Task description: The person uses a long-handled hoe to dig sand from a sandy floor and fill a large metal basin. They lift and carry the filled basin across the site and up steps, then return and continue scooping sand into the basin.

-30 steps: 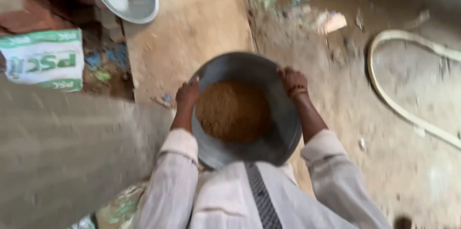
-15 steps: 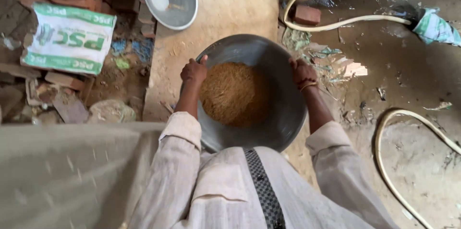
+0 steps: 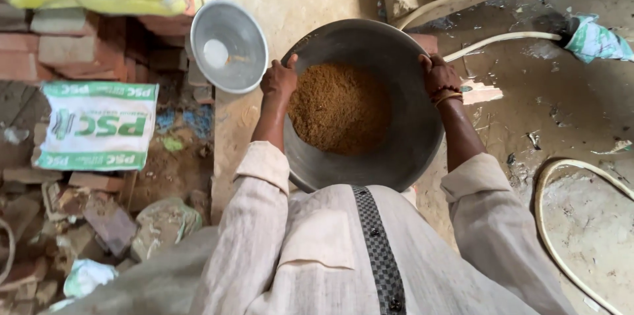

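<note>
The left hand (image 3: pixel 279 81) is clamping the left rim of a large dark metal pan (image 3: pixel 396 150), thumb over the edge, and the right hand (image 3: pixel 438 74) is gripping the opposite rim in the same way, so the pan is hanging between both hands in front of the person's chest. A heap of brown sand (image 3: pixel 338 107) is lying inside the pan, between the two hands. Just beyond the left hand, a smaller shiny metal bowl (image 3: pixel 228 45) is resting near red bricks (image 3: pixel 63 47), and a pale hose (image 3: pixel 568 222) is curving over the wet floor (image 3: pixel 561 110), outward from the right hand.

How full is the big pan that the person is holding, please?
Partly full: the pan holds a heap of brown sand well below its rim, with bare metal around it.
</note>
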